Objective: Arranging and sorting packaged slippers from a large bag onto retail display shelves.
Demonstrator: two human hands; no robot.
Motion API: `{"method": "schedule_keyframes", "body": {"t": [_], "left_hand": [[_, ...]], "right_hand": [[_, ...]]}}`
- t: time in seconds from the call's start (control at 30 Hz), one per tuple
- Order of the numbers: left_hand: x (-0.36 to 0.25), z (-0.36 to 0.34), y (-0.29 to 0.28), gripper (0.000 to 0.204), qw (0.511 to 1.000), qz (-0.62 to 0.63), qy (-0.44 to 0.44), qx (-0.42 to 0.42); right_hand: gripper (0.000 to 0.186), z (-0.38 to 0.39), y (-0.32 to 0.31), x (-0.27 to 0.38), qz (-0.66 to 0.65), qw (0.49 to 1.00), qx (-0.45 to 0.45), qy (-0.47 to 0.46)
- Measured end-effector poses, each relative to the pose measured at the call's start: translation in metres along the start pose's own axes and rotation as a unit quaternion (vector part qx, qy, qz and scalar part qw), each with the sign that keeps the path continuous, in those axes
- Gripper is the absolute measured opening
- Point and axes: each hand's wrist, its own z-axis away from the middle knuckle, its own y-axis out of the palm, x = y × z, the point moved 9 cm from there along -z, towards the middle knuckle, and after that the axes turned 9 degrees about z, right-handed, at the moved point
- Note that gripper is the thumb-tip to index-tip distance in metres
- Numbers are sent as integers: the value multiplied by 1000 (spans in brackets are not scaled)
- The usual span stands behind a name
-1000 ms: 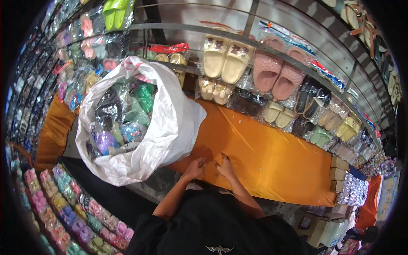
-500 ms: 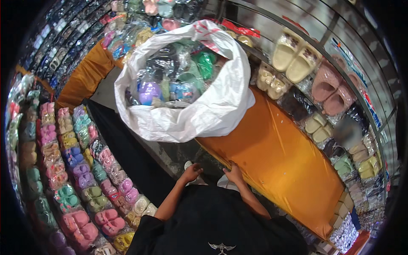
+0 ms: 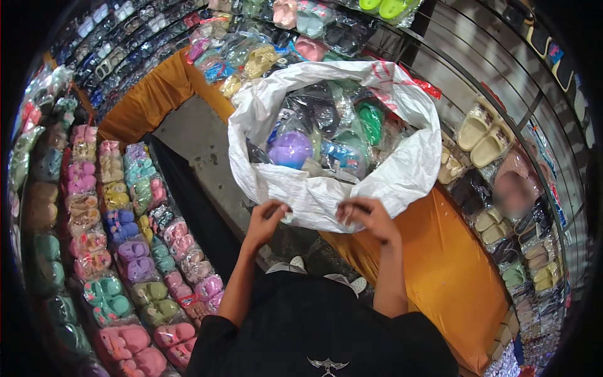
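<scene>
A large white woven sack (image 3: 301, 198) stands in front of me with its mouth wide and its rim rolled outward. Inside are several plastic-wrapped items, among them a round purple one (image 3: 290, 149), a green one (image 3: 370, 123) and dark ones. My left hand (image 3: 268, 220) is at the near left side of the sack, fingers loosely bent and thumb apart. At the near right side, my right hand (image 3: 369, 217) overlaps the sack's wall with curved, spread fingers. Neither hand visibly holds anything; whether they touch the sack is unclear.
Rows of wrapped clogs (image 3: 135, 261) fill a display on the left. An orange-covered bench (image 3: 440, 270) runs along the right, beside racks of wrapped slippers (image 3: 483, 133). More wrapped footwear (image 3: 260, 61) lies beyond the sack. Grey floor (image 3: 204, 147) shows between the displays.
Both my hands have risen forward from near my body to the sack's near side. The view has shifted, so the sack appears lower and further right.
</scene>
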Motion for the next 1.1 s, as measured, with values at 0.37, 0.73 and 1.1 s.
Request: {"method": "schedule_keyframes", "body": {"t": [0.37, 0.73, 1.1], "left_hand": [[-13, -249, -98, 35, 968, -32, 157, -194], [67, -307, -55, 77, 950, -221, -215, 41], [46, -313, -54, 79, 970, -111, -215, -28]], "right_hand": [[76, -217, -129, -36, 319, 844, -419, 105], [92, -246, -145, -91, 180, 823, -490, 223], [86, -247, -132, -78, 134, 874, -429, 187]]}}
